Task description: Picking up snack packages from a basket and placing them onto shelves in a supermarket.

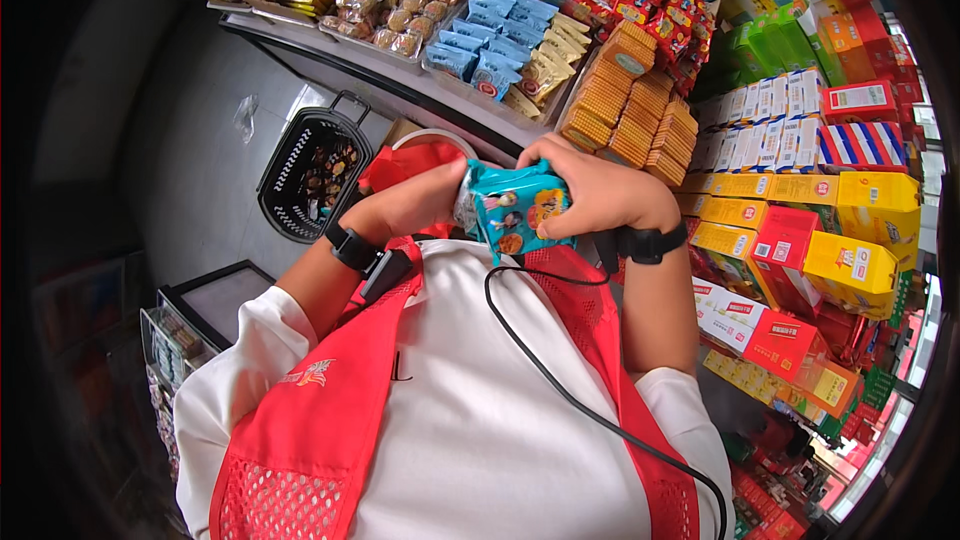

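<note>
A glossy teal snack packet (517, 214) with printed cartoon figures is held in front of my chest between both hands. My right hand (611, 184) grips its right side, thumb on the printed face and fingers over the top edge. On the other side, my left hand (412, 199) pinches the packet near a silvery end; its fingers are mostly hidden. Whether more than one packet is in the hold, I cannot tell. Behind my left hand, a red bag or cloth (412, 163) hangs over the pale rim of a round container (442, 136).
A display counter (375, 86) bears trays of blue packets (491, 37), wrapped round cakes (412, 4) and orange ridged packs (615, 105). Boxed goods (780, 202) are stacked at right. A black plastic basket (315, 172) with small wrapped items stands on the floor near clear plastic (245, 118).
</note>
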The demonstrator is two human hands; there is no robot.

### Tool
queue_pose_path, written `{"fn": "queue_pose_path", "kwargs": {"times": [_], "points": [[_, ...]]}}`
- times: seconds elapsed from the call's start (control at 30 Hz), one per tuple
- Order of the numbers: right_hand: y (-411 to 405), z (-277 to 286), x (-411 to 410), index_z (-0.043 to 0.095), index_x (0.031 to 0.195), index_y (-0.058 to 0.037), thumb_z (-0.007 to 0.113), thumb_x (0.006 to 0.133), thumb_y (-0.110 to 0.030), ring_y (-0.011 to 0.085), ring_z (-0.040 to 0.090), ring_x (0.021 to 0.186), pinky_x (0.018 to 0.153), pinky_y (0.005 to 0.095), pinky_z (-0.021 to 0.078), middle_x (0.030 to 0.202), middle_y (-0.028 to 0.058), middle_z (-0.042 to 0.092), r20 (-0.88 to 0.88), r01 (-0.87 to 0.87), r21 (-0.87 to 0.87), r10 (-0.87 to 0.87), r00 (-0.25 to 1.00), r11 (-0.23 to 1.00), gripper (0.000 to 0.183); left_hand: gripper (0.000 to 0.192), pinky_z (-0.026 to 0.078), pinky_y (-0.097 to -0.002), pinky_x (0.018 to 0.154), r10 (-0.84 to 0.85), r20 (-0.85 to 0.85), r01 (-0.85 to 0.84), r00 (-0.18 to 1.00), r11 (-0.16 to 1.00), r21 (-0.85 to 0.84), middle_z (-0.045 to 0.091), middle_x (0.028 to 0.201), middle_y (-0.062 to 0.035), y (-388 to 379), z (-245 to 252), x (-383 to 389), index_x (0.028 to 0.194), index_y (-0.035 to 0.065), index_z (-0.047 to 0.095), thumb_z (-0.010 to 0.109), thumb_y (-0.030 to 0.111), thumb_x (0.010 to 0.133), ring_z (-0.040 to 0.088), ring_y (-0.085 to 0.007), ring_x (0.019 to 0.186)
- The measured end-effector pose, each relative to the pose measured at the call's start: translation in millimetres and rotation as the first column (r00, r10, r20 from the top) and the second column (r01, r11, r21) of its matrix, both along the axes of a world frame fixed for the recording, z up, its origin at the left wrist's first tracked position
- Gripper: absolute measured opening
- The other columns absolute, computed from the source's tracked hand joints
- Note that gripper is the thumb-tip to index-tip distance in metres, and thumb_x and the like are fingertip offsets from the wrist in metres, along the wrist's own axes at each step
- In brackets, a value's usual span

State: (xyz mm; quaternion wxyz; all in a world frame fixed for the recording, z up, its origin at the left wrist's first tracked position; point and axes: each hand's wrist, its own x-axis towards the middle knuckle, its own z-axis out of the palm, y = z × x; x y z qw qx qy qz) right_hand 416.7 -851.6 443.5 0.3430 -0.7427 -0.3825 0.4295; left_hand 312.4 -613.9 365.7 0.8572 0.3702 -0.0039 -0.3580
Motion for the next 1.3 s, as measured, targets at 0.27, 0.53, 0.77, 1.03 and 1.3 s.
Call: {"fn": "queue_pose_path", "kwargs": {"times": [0.27, 0.53, 0.77, 1.03, 1.3], "points": [[26.6, -9.5, -13.9, 0.037, 0.128, 0.0063, 0.074, 0.073, -0.036, 0.0313, 0.055, 0.111, 0.091, 0.0342, 0.0456, 0.122, 0.0248, 0.051, -0.037, -0.321, -0.085, 0.319, 0.947, 0.943, 0.079, 0.123, 0.031, -0.0358, 0.110, -0.075, 0.083, 0.053, 0.994, 0.969, 0.242, 0.037, 0.143, -0.0100, -15.3, -17.5, -35.7, 0.150, 0.0047, 0.012, 0.089, 0.041, 0.062, 0.039, -0.0218, 0.132], [-0.6, -51.6, -22.7, 0.029, 0.139, 0.0010, 0.080, 0.073, -0.034, 0.0286, 0.050, 0.120, 0.100, 0.0347, 0.0419, 0.127, 0.0211, 0.048, -0.022, -0.003, 0.181, 0.008, 1.000, 0.983, 0.091, 0.094, 0.037, -0.0380, 0.107, 0.308, 0.006, -0.307, 0.951, 0.945, 0.112, 0.046, 0.134, -0.0105, -49.1, -54.5, -72.7, 0.144, 0.0042, 0.025, 0.081, 0.019, 0.069, 0.047, -0.0229, 0.125], [-18.9, -70.3, -6.0, 0.032, 0.138, -0.0006, 0.077, 0.077, -0.034, 0.0257, 0.055, 0.111, 0.097, 0.0337, 0.0427, 0.120, 0.0196, 0.055, -0.062, -0.114, 0.030, 0.116, 0.991, 0.993, 0.083, 0.088, 0.038, -0.0355, 0.106, 0.299, 0.143, -0.330, 0.944, 0.879, 0.345, 0.045, 0.131, -0.0101, -54.1, -48.9, -49.4, 0.140, 0.0035, 0.028, 0.082, 0.017, 0.071, 0.046, -0.0213, 0.123], [-23.9, -85.8, 47.4, 0.028, 0.139, 0.0042, 0.085, 0.064, -0.049, 0.0271, 0.053, 0.113, 0.098, 0.0327, 0.0411, 0.123, 0.0215, 0.052, -0.095, 0.034, -0.032, -0.037, 0.995, 0.999, 0.108, 0.085, 0.044, -0.0337, 0.096, 0.237, 0.254, -0.323, 0.938, 0.866, 0.382, 0.053, 0.121, -0.0098, -47.7, -67.6, 22.1, 0.138, 0.0029, 0.032, 0.082, 0.022, 0.072, 0.053, -0.0181, 0.112], [-0.9, -54.6, 114.7, 0.039, 0.130, -0.0079, 0.087, 0.067, -0.023, 0.0169, 0.053, 0.107, 0.094, 0.0315, 0.0427, 0.114, 0.0080, 0.056, -0.034, 0.317, 0.135, -0.315, 0.948, 0.939, 0.080, 0.049, 0.044, -0.0299, 0.093, 0.270, 0.393, -0.409, 0.879, 0.851, 0.329, 0.052, 0.121, -0.0070, -18.9, -36.5, 148.4, 0.139, 0.0081, 0.036, 0.053, 0.032, 0.100, 0.052, -0.0142, 0.109]]}}
